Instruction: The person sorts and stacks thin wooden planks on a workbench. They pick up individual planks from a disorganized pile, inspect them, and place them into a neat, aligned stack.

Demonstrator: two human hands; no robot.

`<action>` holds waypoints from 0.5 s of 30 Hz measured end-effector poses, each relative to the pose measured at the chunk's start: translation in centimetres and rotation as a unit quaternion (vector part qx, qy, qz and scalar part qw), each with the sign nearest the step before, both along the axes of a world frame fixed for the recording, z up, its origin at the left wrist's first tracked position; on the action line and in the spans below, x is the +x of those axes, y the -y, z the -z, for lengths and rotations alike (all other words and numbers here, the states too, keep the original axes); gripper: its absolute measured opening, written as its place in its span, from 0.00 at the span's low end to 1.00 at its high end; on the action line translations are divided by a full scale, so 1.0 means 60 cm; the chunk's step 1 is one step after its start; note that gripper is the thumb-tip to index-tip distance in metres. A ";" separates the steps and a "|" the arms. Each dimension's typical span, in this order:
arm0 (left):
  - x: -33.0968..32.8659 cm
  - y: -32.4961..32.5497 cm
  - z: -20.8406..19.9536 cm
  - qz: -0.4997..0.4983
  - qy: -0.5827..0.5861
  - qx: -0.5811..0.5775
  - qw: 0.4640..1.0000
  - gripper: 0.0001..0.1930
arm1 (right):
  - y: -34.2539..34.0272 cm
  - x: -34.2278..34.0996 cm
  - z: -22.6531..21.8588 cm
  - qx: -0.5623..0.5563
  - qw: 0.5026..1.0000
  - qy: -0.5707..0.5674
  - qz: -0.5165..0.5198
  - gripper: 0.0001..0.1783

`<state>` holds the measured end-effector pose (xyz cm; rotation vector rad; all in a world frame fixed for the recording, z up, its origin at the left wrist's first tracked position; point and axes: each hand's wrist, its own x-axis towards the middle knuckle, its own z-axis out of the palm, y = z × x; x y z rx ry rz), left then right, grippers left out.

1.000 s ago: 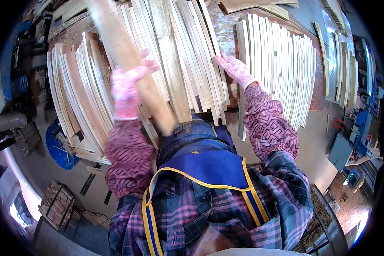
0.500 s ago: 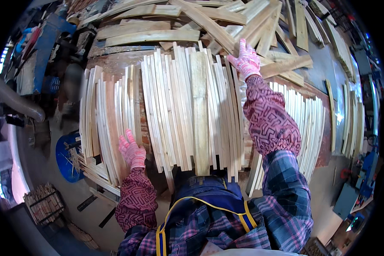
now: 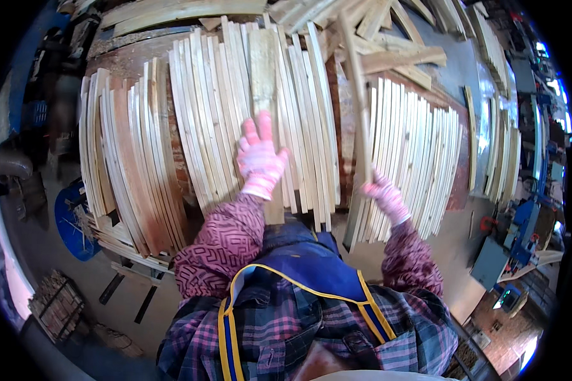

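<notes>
Left hand (image 3: 260, 164) spread wide over pale board (image 3: 264, 70), frame centre; right hand (image 3: 385, 194) gripping 1 stick (image 3: 359, 114) (slightly blurred), right of centre, beside stick row (image 3: 416, 159) at frame right

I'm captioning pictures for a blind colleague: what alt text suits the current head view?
A pink-and-white-gloved right hand grips a long pale wooden board, while the similarly gloved left hand is open over the middle of three rows of pale wooden strips. Loose wooden boards lie jumbled beyond; the wearer has a blue, yellow-edged apron.
</notes>
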<state>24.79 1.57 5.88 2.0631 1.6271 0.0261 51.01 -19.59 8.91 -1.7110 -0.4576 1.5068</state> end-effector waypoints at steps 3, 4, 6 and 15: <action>-0.024 -0.063 -0.046 -0.128 0.098 -0.183 0.970 0.70 | 0.000 -0.099 -0.021 -0.191 0.887 0.292 -0.302 0.45; -0.045 -0.067 -0.016 -0.133 0.202 -0.162 0.957 0.70 | -0.004 -0.113 0.005 -0.192 0.882 0.315 -0.294 0.41; -0.046 -0.074 -0.019 -0.177 0.350 -0.236 0.889 0.66 | 0.021 -0.114 0.083 -0.121 0.859 0.432 -0.245 0.37; 0.022 0.086 -0.165 0.019 0.418 -0.353 0.837 0.32 | 0.106 -0.320 0.029 0.038 0.980 0.112 0.160 0.31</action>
